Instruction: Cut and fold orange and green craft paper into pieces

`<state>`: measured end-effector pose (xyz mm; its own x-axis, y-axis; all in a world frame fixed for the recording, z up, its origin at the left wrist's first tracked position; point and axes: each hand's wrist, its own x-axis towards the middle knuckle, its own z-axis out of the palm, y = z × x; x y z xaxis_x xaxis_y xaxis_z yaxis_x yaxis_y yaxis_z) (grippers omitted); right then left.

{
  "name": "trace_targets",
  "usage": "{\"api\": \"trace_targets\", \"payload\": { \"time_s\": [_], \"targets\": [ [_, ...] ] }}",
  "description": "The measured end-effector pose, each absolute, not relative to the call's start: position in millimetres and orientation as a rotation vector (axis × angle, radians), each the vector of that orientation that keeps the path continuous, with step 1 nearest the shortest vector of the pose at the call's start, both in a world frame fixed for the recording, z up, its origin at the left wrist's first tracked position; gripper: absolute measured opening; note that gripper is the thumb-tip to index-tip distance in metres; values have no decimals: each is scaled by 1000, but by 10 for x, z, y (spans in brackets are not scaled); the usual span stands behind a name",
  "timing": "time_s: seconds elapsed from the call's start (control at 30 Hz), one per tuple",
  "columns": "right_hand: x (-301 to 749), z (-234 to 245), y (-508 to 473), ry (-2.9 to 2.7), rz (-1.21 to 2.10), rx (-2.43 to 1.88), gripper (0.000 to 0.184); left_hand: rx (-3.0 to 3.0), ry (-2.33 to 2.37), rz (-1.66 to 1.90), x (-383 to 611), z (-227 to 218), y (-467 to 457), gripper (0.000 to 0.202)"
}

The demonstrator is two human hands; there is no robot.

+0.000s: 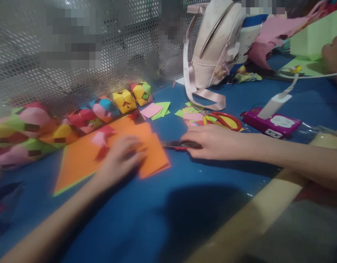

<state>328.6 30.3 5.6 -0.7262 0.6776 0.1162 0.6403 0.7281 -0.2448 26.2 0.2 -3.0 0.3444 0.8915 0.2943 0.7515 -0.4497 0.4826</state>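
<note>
My left hand [120, 159] is slightly blurred, its fingers and thumb bent together on a folded piece of orange paper [156, 157]. Beneath that hand and to its left lies a larger orange sheet [75, 166] with a thin yellow-green edge; a small pink and red folded piece [102, 140] rests on it. Just right of the folded paper, my right hand [205, 142] is closed around a slim black and red bladed tool [182, 145], possibly a craft knife. Its blade points left at the paper's edge. My right fingertips are partly hidden.
Colourful folded paper balls [83, 119] line the perforated metal wall [116, 54]. Paper scraps [160, 110], red and yellow scissors [228, 121], a purple device [272, 122] with a white plug and a pale backpack [212, 47] lie beyond my right hand. Another person's hand [334, 54] is at far right.
</note>
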Motion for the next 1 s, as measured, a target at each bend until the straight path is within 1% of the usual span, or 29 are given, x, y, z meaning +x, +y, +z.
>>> {"api": "trace_targets", "payload": {
  "time_s": [0.03,0.1,0.33,0.5,0.73,0.93,1.0],
  "targets": [
    [3310,52,281,-2728,295,-1044,22,2472,1401,717,280,-25,-50,27],
    [3362,39,233,-2725,333,-1002,21,2639,1273,598,319,-28,-136,25],
    [3525,-61,90,-2686,332,-825,22,2805,1086,348,431,-79,-140,38],
    [3561,-69,42,-2727,330,-805,24,2814,1029,283,422,-120,-69,41],
    [3612,-122,14,-2814,188,-738,30,2793,1051,225,385,-184,-59,42],
    [3662,-92,-29,-2801,375,-716,34,2767,1095,174,398,-168,-69,45],
    [3666,-90,-43,-2790,390,-723,34,2769,1090,177,394,-166,-70,45]
  ]
}}
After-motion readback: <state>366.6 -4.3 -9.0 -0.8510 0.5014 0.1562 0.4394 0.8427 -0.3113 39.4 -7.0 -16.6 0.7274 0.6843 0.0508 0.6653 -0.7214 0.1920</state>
